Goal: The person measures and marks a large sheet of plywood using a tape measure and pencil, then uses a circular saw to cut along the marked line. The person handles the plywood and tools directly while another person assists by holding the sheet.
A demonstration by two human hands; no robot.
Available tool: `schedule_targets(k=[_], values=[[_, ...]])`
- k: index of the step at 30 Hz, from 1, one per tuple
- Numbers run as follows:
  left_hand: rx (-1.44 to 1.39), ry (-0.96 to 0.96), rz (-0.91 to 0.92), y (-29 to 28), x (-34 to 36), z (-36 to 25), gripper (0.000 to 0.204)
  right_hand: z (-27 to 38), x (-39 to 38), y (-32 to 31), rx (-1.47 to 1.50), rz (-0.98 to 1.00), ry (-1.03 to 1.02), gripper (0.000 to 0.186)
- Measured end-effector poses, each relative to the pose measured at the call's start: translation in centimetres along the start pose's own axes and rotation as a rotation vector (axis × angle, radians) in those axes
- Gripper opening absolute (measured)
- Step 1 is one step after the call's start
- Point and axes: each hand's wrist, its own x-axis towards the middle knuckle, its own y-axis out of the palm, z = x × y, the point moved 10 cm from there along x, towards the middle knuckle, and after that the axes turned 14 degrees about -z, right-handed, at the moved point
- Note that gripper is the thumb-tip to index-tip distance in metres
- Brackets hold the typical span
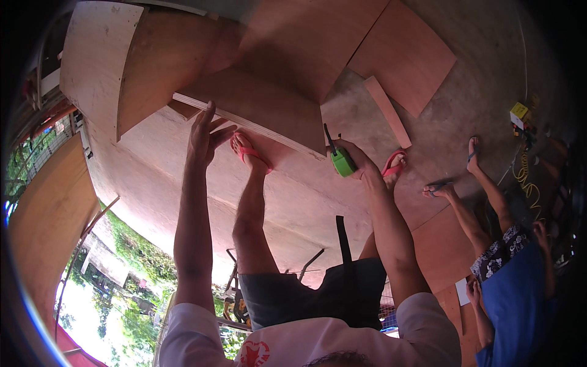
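The left hand (205,136) lies flat and open, fingers stretched, pressed against the pale edge of a thick reddish-brown plywood board (263,107) that lies over larger plywood sheets (153,177) on the floor. The right hand (354,156) is closed around a bright green tape measure case (342,162), held just beside the board's near corner, with a thin dark strip rising from the case along that corner. A foot in a red flip-flop sandal (247,150) stands on the sheet below the board. A narrow wooden strip (387,111) lies on the concrete floor (477,92) to the right. Another person in a blue top (520,300) sits nearby at the right.
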Motion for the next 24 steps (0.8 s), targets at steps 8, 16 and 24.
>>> schedule_targets(k=[8, 16, 24], values=[[-0.094, 0.149, 0.022, 2.7, 0.8, -0.4, 0.044, 0.4, -0.9, -0.1, -0.095, -0.07, -0.069, 0.026], [-0.058, 0.203, -0.057, 2.5, 1.8, -0.4, 0.035, 0.1, -0.2, -0.5, -0.059, -0.11, -0.093, 0.022], [0.031, 0.18, -0.021, 2.7, 1.3, -0.9, 0.047, -0.5, -1.4, -1.0, -0.112, -0.066, -0.135, 0.031]])
